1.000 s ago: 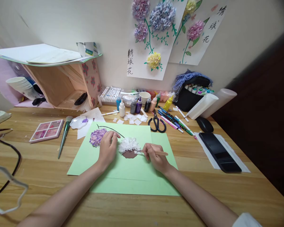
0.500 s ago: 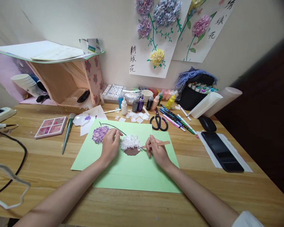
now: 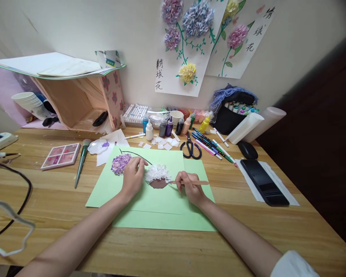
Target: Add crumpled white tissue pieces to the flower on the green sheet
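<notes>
Green paper [image 3: 150,221] lies on the wooden table, bearing a purple ruffled paper flower [image 3: 120,164] and a drawn dark stem. Near its middle is a brown disc [image 3: 158,183] with white paper tufts [image 3: 158,173] over its upper part. My right hand [image 3: 192,186] pinches a flat wooden stick [image 3: 201,182], whose tip is at the disc's right edge. My left hand [image 3: 133,175] rests on the paper between the purple flower and the disc, its fingers curled together; whatever they hold, if anything, is hidden.
Behind the paper are white paper squares [image 3: 160,144], black scissors [image 3: 191,148], paint bottles [image 3: 169,127] and pens [image 3: 212,143]. A phone [image 3: 263,182] lies at the right. A palette [image 3: 61,156] and brush [image 3: 81,163] lie left, before a pink box [image 3: 112,96].
The stick in my right hand has turned from sloping up to the right to nearly level. My left hand has barely moved. The whole view has shifted slightly.
</notes>
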A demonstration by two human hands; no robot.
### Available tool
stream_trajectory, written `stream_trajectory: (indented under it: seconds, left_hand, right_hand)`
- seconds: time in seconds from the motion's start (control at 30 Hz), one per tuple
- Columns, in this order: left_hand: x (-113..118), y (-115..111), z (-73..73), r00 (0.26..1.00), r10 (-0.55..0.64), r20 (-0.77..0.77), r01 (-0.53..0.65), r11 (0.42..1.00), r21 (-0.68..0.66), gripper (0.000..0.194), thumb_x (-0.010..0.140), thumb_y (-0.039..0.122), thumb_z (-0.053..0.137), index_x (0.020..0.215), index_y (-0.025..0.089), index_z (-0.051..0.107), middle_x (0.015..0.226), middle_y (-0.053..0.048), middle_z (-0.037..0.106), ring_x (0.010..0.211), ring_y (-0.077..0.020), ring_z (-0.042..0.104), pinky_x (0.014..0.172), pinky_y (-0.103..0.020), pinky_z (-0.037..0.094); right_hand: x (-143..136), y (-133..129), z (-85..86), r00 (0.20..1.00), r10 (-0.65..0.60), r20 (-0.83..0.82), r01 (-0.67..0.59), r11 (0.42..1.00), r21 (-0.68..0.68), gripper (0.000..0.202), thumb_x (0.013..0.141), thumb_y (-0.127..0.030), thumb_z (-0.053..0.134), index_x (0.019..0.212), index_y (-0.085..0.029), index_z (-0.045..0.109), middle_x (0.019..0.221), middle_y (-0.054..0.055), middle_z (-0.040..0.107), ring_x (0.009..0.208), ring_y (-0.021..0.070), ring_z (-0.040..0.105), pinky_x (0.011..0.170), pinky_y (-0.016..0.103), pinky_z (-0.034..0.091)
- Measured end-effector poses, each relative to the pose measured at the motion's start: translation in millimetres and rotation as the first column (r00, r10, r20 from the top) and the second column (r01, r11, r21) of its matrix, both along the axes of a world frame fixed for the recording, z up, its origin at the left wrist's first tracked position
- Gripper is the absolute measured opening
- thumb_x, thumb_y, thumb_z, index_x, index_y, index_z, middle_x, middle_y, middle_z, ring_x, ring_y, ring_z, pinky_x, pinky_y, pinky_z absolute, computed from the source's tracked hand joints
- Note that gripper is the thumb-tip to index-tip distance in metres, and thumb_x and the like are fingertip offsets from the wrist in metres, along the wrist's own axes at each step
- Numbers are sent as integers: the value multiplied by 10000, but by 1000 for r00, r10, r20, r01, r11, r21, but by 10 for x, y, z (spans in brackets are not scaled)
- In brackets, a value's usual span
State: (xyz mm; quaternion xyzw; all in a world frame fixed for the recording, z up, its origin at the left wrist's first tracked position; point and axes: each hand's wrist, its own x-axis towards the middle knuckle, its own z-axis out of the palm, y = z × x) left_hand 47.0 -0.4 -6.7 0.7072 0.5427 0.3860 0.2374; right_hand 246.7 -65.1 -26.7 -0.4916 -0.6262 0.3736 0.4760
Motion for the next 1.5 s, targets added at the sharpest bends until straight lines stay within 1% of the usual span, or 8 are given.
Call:
stream_trajectory:
  seconds: [0.2, 0.4, 0.53, 0.9, 1.0, 1.17, 1.37, 1.5]
  left_hand:
    - [-5, -1, -8, 1000, -9, 4, 9, 1000, 5, 306, 907, 292, 346, 688, 193, 535, 720, -6, 570, 747, -169, 518, 680, -279, 366]
    - [-7, 6, -19, 1000, -17, 19, 18, 1000, -3, 298, 908, 283, 356, 689, 189, 534, 711, 0, 559, 744, -162, 512, 689, -269, 360]
    - [-9, 11, -29, 999, -24, 28, 24, 1000, 3, 289, 907, 267, 364, 685, 186, 531, 719, -1, 563, 753, -159, 511, 700, -265, 360]
    - [-2, 16, -28, 999, -36, 21, 36, 999, 6, 281, 904, 258, 372, 686, 188, 534, 712, 1, 561, 742, -155, 505, 693, -263, 362]
    - [-2, 12, -26, 999, -32, 16, 32, 999, 1, 283, 904, 259, 370, 683, 188, 533, 714, 2, 562, 740, -154, 505, 688, -263, 362]
    - [0, 8, -15, 1000, -26, 15, 27, 1000, -14, 284, 901, 260, 370, 678, 189, 530, 716, -2, 563, 747, -160, 510, 694, -270, 366]
    - [-11, 14, -18, 999, -34, 17, 34, 999, -9, 303, 915, 282, 355, 681, 190, 525, 723, -3, 560, 753, -163, 511, 693, -275, 367]
    - [-21, -14, -36, 999, -34, -1, 34, 999, -9, 311, 919, 290, 344, 679, 192, 518, 726, -5, 567, 757, -166, 519, 693, -279, 379]
  right_hand:
    - [-18, -5, -1, 989, 58, 135, -74, 991, 115, 500, 969, -397, 245, 562, -202, 459, 496, -10, 445, 502, 129, 439, 556, 268, 366]
    - [-24, 5, 30, 993, -49, 104, 43, 997, 57, 490, 970, -396, 262, 564, -202, 457, 486, -17, 446, 480, 122, 446, 535, 258, 361]
    - [-25, 11, 43, 991, -79, 106, 77, 997, 25, 490, 970, -396, 270, 565, -200, 465, 480, -21, 449, 458, 116, 442, 535, 257, 367]
    - [-59, 33, 56, 980, -13, 197, -1, 998, 70, 468, 976, -362, 247, 566, -211, 415, 527, -13, 438, 511, 128, 432, 551, 271, 347]
    - [-45, 15, 40, 988, -37, 148, 24, 996, 88, 477, 974, -374, 251, 564, -211, 432, 507, -15, 437, 486, 126, 427, 533, 271, 346]
    - [3, -13, -5, 991, -136, 8, 135, 986, 94, 530, 971, -415, 238, 526, -209, 440, 454, -19, 416, 439, 120, 409, 500, 269, 338]
    - [-17, 34, 3, 996, -42, 83, 45, 998, -37, 502, 967, -418, 274, 552, -200, 452, 460, -29, 415, 459, 117, 423, 530, 263, 345]
    - [-39, 45, 9, 996, -11, 93, 12, 1000, -14, 496, 969, -408, 269, 549, -200, 432, 476, -28, 412, 486, 120, 424, 556, 265, 345]
